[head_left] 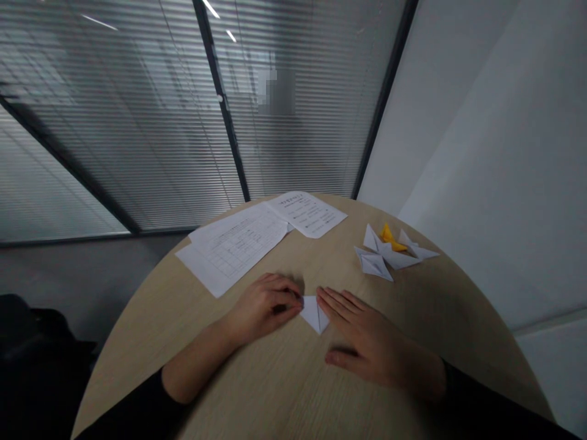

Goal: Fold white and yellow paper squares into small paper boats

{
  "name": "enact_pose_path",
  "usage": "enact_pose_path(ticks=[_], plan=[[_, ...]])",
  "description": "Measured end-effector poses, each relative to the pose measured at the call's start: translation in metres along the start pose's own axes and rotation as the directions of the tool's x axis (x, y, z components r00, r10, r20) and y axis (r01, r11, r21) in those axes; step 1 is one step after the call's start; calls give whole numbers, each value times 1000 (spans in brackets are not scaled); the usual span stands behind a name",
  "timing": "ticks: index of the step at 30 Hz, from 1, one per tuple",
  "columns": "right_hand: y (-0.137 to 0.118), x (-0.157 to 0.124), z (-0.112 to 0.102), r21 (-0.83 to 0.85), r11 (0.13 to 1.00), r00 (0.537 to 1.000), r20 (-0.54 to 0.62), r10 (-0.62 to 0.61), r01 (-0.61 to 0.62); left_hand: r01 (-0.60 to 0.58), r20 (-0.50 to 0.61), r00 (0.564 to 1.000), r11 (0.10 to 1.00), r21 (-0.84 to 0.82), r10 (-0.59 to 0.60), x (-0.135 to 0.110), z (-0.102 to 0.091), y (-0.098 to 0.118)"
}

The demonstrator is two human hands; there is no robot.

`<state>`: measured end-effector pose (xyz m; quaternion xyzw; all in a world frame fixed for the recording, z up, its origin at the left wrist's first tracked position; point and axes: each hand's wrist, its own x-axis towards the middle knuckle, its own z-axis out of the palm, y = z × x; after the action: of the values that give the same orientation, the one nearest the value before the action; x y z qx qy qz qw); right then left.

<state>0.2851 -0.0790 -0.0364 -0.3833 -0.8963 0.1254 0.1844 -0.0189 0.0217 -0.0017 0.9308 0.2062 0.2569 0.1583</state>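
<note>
A small piece of white folded paper point(312, 310) lies on the table between my hands, its point toward me and a crease or folded edge running down its middle. At its left corner, the fingertips of my left hand point(268, 305) are pinched together on the paper. My right hand point(355, 327) lies over the paper's right side, fingers stretched out flat, with the thumb apart and resting lower down. That right corner is hidden under my fingers.
Several white folded paper shapes point(373, 264) and a yellow one point(389, 237) sit at the table's right. Printed sheets point(247, 238) overlap toward the far left edge. The round wooden table point(257, 391) stands by blinds point(293, 140) and a wall point(495, 183). A dark chair point(36, 354) is at left.
</note>
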Motion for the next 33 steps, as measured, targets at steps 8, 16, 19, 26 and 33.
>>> enact_pose_path(ticks=[8, 16, 19, 26, 33], plan=[[17, -18, -13, 17, 1000, 996, -92, 20, -19, 6, -18, 1000, 999, 46, -5, 1, 1, 0], [23, 22, -7, 77, 995, 955, -284, 88, -69, 87, -96, 993, 972, 216, -67, 5, 4, -1], [19, 32, -8, 81, 996, 966, -254, 44, -24, 140, -106, 987, 961, 240, -118, 5, 5, 2], [19, 40, -8, 123, 992, 967, -250, 57, -27, 219, -93, 975, 926, 308, -200, 5, 9, 1], [21, 49, 0, 312, 937, 929, -273, 250, -160, 233, -63, 972, 907, 351, -226, 6, 9, 6]])
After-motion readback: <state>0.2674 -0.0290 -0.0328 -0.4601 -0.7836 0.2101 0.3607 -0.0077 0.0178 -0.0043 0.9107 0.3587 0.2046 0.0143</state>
